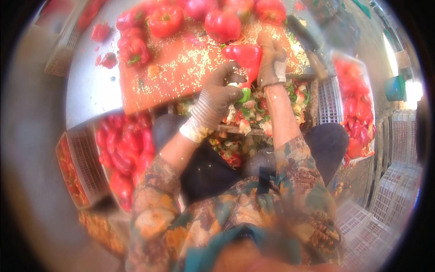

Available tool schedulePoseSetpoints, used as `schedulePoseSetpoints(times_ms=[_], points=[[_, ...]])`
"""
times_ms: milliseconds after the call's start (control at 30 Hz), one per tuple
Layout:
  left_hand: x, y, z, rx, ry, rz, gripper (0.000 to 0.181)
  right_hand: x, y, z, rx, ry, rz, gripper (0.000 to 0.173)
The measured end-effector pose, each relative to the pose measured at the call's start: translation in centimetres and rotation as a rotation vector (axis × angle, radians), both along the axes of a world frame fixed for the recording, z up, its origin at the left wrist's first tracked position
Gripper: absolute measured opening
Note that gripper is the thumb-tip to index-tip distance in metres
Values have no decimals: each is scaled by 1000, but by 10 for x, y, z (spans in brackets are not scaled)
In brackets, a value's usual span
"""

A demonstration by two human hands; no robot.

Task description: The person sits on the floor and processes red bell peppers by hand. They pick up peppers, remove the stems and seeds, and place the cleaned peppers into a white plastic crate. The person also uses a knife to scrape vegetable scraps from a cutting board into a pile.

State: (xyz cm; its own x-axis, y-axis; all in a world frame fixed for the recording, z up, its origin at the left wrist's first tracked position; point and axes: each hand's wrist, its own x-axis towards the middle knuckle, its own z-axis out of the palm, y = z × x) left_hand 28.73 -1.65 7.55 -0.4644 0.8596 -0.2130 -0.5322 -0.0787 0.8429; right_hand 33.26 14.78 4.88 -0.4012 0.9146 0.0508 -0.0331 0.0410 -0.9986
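Note:
My right hand [272, 63], in a brown-stained glove, grips a red bell pepper [247, 57] above the front edge of an orange-red cutting board [163, 76]. Just below the pepper, my left hand [217, 93], gloved too, pinches a green pepper stem [244, 95] between thumb and fingers. Pale core shows by the stem; whether it is still joined to the pepper I cannot tell. Loose seeds cover much of the board. Beneath both hands lies a heap of pepper cores and stems [253, 108]. Whole red peppers [222, 25] crowd the board's far side.
A knife with a dark blade [301, 33] and wooden handle [316, 65] lies right of the board. Red peppers fill a crate [125, 153] at left and another crate [355, 112] at right. White plastic crates [390, 190] stand at lower right. A metal tabletop [91, 81] supports the board.

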Motion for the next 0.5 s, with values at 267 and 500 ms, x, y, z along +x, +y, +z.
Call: schedulePoseSetpoints(times_ms=[267, 500], points=[[4, 6, -22, -277, 379, -104, 48, 4, -28, 69, 254, 81, 76, 31], [6, 0, 1, -273, 538, -181, 62, 21, 59, 80, 172, 389, 27, 27]])
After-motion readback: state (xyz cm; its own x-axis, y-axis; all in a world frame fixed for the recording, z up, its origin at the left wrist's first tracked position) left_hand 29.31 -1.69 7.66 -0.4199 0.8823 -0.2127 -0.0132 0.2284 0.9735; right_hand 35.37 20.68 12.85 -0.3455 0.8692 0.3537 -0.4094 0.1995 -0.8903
